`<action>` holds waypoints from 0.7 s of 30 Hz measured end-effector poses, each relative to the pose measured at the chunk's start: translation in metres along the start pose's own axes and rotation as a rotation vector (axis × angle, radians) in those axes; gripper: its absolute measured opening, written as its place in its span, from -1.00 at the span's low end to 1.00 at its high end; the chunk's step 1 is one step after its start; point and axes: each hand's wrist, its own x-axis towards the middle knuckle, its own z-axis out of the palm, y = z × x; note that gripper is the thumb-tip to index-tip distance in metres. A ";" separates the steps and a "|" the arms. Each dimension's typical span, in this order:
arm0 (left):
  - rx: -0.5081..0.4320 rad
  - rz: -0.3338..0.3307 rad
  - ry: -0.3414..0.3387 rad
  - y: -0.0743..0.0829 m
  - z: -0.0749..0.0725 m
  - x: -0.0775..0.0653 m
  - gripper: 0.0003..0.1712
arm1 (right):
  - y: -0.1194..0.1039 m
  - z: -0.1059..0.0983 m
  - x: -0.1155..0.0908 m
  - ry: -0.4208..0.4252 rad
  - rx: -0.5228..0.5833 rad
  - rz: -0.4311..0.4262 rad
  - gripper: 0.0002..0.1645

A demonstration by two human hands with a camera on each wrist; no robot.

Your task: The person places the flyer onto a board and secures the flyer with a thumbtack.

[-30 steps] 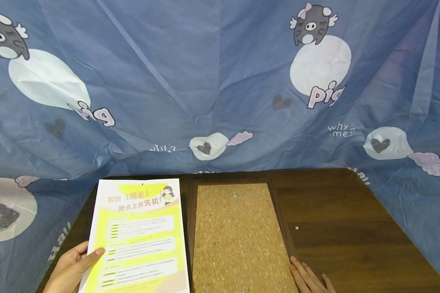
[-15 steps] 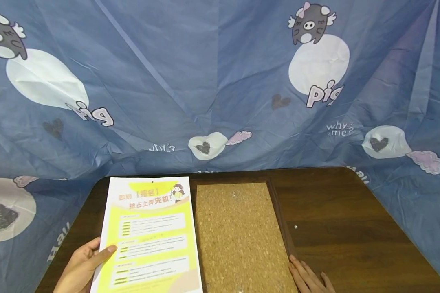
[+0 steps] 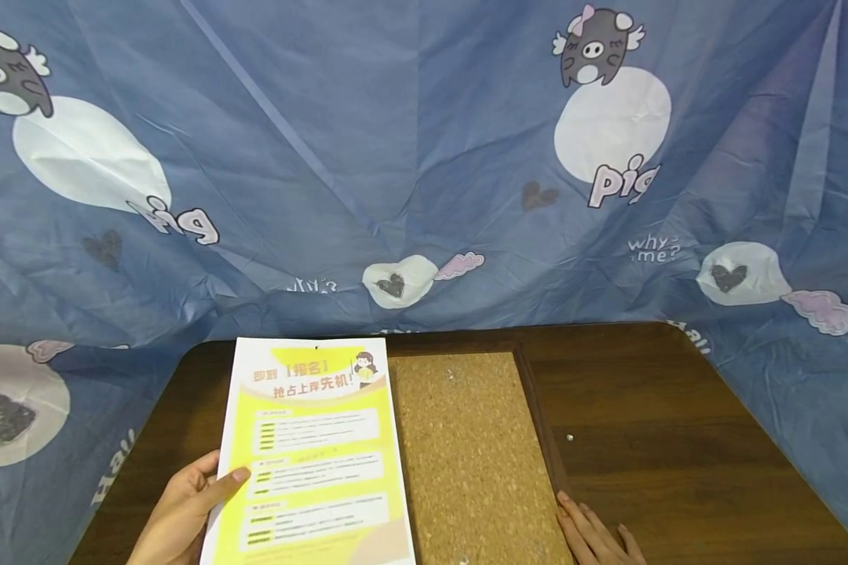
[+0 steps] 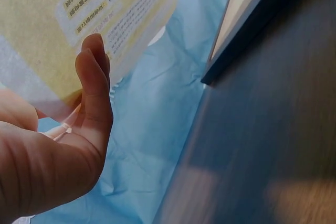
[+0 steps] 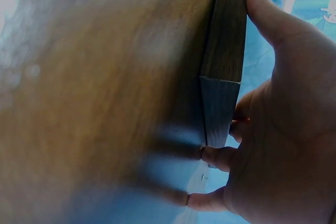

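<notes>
Yellow-and-white printed paper is what I have in work: a poster sheet (image 3: 318, 455), face up in my left hand (image 3: 184, 510), whose thumb lies on the front of the left edge with the fingers behind, pinching it. It hides the left part of the framed corkboard (image 3: 477, 447) from the head view; whether they touch, I cannot tell. My right hand (image 3: 597, 534) is loosely spread, fingers against the right side of the board's wooden frame (image 3: 540, 428), grasping nothing that I can see.

I judge this as partway: the board is down on the desk (image 3: 650, 408) and the sheet raised beside it, but not squared over the cork. That, and any fastening, seems left; I see no pin holding the sheet.

Small clear bits sit on the cork, one far (image 3: 451, 375) and one near (image 3: 464, 560), probably pins, and could get under the paper. Another small pale piece (image 3: 570, 437) lies right of the frame. A blue pig-printed curtain (image 3: 466, 157) hangs at the far side, out of the way.
</notes>
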 end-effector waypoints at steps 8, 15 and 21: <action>-0.020 0.044 -0.017 -0.003 0.012 0.004 -0.76 | -0.001 -0.001 -0.001 -0.010 0.007 0.020 -0.06; 0.009 0.095 -0.056 -0.006 0.021 0.010 -0.74 | 0.000 -0.002 -0.001 -0.012 0.018 0.013 -0.05; 0.044 0.137 -0.049 -0.009 0.032 0.016 -0.68 | -0.001 -0.003 0.000 -0.017 0.031 0.020 -0.06</action>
